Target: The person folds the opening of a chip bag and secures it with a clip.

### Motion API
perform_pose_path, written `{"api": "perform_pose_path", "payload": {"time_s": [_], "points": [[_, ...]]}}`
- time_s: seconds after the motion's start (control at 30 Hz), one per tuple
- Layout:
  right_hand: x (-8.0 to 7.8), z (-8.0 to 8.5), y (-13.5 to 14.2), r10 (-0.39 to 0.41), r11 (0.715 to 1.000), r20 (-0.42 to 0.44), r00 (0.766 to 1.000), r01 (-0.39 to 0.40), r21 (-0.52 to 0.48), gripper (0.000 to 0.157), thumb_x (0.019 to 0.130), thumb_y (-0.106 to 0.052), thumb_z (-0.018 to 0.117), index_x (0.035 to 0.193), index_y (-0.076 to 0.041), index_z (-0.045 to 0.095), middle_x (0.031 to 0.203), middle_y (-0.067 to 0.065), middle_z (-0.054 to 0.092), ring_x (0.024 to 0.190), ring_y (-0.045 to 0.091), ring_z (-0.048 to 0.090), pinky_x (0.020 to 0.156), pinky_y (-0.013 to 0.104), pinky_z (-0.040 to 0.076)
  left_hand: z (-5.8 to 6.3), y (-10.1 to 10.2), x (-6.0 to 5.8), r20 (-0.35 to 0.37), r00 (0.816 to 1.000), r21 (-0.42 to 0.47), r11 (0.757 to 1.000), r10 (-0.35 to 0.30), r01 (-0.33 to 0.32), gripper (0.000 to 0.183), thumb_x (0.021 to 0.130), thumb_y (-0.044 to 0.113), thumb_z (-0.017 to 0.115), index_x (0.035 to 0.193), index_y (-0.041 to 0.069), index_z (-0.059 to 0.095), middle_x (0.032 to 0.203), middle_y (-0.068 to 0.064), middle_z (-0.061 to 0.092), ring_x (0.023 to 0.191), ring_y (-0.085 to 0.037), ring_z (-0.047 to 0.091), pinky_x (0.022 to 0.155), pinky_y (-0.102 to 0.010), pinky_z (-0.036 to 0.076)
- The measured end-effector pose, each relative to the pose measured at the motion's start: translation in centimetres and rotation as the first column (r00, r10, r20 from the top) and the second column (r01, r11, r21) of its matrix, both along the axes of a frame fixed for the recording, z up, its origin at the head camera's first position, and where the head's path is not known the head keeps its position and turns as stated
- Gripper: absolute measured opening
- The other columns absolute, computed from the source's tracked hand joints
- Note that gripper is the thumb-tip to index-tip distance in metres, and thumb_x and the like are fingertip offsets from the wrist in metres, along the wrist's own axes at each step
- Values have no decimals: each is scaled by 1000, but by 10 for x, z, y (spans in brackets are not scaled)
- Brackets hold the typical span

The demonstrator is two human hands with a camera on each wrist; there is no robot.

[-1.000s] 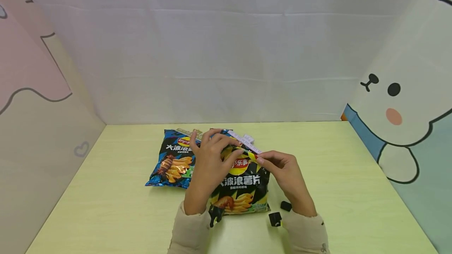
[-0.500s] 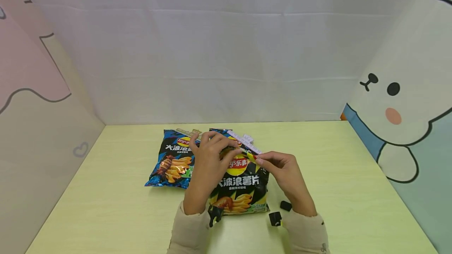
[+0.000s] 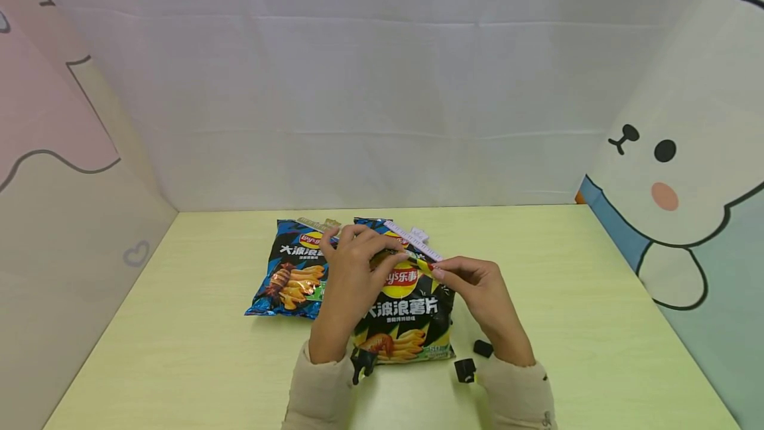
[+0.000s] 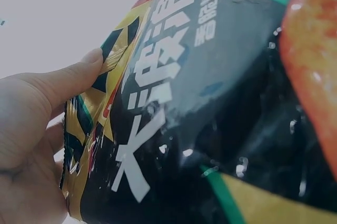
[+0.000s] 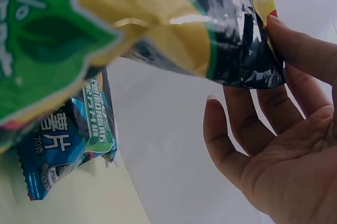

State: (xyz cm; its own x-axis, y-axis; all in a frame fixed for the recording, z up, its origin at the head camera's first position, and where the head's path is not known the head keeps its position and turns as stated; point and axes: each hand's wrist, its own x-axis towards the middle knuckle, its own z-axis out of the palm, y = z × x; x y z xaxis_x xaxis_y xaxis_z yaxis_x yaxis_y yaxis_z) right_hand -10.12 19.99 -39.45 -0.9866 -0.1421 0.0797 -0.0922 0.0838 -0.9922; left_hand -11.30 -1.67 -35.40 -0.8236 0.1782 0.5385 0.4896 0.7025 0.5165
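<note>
A black and yellow bag of potato chips (image 3: 402, 324) is held at its top edge by both hands, its printed front facing the head camera. My left hand (image 3: 355, 277) pinches the upper left end, with its thumb (image 4: 84, 74) on the front and its other fingers partly hidden behind. At the upper right corner, my right hand (image 3: 480, 287) pinches the bag between thumb (image 5: 295, 45) and fingers. The yellow top strip (image 3: 422, 264) lies between the two hands. Its left part is covered by the left fingers.
A blue chip bag (image 3: 292, 277) lies behind on the left, with a gold clip strip (image 3: 310, 223) at its top. Another blue bag (image 3: 373, 223) is mostly hidden behind the held one, a white clip strip (image 3: 412, 239) across its top. A white wall (image 3: 382, 118) closes the back.
The top of the black and yellow bag has tipped over since a second ago, and less yellow shows between the hands. Over the last half second, hardly anything has moved.
</note>
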Motion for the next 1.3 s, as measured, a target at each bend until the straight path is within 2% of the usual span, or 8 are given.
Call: {"api": "perform_pose_path", "payload": {"time_s": [0.33,0.53,0.7,0.97,1.17,1.3], "points": [[2,1,-5,-4,1000,-17,1000,3,-10,28,96,-14,68,117,5,71,102,-16,75,97,5,69,85,22,58,1,-3,0,7,1000,31,999,-25,24,8,88,31,76,92,25,79,85,5,73,103,-22,57,111,-61,20],[3,2,-9,-30,999,-57,998,28,-29,22,95,-11,69,110,5,72,96,-13,74,87,5,67,78,23,58,2,0,1,-16,999,19,999,-49,49,9,88,32,76,92,24,79,87,6,73,100,-21,56,111,-63,20],[4,4,-13,-18,999,-91,996,15,-41,22,95,-8,68,111,7,72,97,-12,73,84,7,67,75,23,59,3,2,2,-26,998,4,999,-50,50,8,88,32,76,90,25,78,88,6,74,99,-21,56,112,-62,20],[4,5,-15,-68,998,-67,995,68,-1,18,96,-11,68,105,3,74,88,-10,69,76,10,62,69,23,57,3,4,3,-6,998,-1,998,-55,55,7,89,31,75,89,25,78,89,6,75,100,-21,56,112,-63,19],[5,5,-8,-38,999,-70,997,40,22,22,97,-14,68,111,0,73,98,-13,72,85,8,67,77,23,58,3,4,3,-7,998,-5,998,-57,57,8,89,32,75,90,24,78,90,6,75,100,-21,56,112,-63,19],[7,9,4,-61,996,-75,995,66,67,24,98,-17,67,116,-2,72,106,-3,74,92,6,70,85,23,58,3,4,3,-1,998,-4,998,-60,60,9,90,32,74,90,25,78,90,6,75,100,-21,55,112,-63,18]]}}
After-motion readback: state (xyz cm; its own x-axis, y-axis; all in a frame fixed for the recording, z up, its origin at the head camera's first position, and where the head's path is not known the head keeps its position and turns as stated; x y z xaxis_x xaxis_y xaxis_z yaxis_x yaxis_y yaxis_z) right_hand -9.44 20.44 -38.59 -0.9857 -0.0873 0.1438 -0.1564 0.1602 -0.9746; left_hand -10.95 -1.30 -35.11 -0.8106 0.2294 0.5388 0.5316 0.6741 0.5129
